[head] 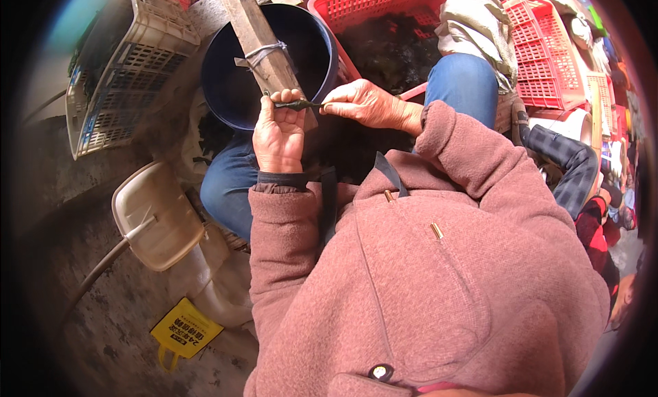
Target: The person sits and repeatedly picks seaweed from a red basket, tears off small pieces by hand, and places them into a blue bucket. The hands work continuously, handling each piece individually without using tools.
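Observation:
A thin, dark green-black strand [295,105], perhaps seaweed, stretches between my two hands. My left hand [280,132] has its palm turned up, with the fingers curled and the strand's thicker end between thumb and fingertips. My right hand [362,103] pinches the strand's narrow end between thumb and forefinger. Just behind my left hand, a wooden plank [262,42] with a cord [264,49] tied round it lies across a dark blue round tub [216,96]. Whatever is inside the tub is too dark to make out.
A red plastic basket [354,11] with dark, wet-looking material stands beyond the tub. White crates [149,53] lean at the left, above a white long-handled scoop [159,217]. A yellow bag [187,327] lies on the floor. More red crates [547,53] and other people [570,160] are at the right.

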{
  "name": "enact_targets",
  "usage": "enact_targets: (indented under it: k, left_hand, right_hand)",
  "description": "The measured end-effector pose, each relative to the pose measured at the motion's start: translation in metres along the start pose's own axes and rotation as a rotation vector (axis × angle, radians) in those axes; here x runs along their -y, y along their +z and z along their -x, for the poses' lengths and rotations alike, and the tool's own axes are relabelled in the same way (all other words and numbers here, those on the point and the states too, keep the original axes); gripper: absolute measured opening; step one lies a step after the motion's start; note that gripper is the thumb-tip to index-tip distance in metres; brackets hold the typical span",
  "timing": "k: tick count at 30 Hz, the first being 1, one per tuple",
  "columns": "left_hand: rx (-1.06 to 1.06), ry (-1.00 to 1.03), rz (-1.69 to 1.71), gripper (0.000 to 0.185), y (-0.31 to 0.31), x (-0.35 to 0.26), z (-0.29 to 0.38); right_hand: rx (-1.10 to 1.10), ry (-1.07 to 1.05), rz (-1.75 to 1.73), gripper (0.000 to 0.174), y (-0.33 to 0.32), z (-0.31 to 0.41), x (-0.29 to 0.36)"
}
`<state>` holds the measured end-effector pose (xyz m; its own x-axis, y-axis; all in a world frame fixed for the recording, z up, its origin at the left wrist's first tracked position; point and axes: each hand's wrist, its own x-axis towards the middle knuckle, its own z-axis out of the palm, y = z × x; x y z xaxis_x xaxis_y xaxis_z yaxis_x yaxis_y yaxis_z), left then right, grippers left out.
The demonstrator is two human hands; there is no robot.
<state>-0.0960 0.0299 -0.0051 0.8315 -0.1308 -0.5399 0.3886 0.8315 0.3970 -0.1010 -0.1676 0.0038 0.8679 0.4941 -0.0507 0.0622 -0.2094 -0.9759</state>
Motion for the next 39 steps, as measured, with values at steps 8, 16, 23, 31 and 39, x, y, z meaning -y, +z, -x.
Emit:
enact_targets:
  k: [8, 16, 23, 31, 39]
  left_hand:
    - [0.125, 0.891, -1.127, 0.026, -0.005, -0.040, 0.008]
    - [0.220, 0.962, -1.662, 0.008, -0.015, -0.054, -0.010]
    - [-0.102, 0.925, -1.383, 0.010, -0.026, -0.059, -0.075]
    - [-0.198, 0.477, -0.749, 0.015, -0.037, -0.050, -0.125]
    - [-0.196, 0.912, -1.407, 0.030, -0.056, -0.057, -0.124]
  right_hand:
    - [0.135, -0.057, 0.133, 0.025, -0.005, -0.043, 0.007]
    - [0.352, -0.068, 0.259, 0.024, -0.023, -0.103, 0.008]
    - [0.034, -0.059, 0.059, 0.018, -0.023, -0.154, -0.018]
    - [-0.174, 0.152, -0.270, 0.019, -0.005, -0.170, -0.040]
    - [-0.261, 0.304, -0.643, 0.017, -0.056, -0.146, -0.012]
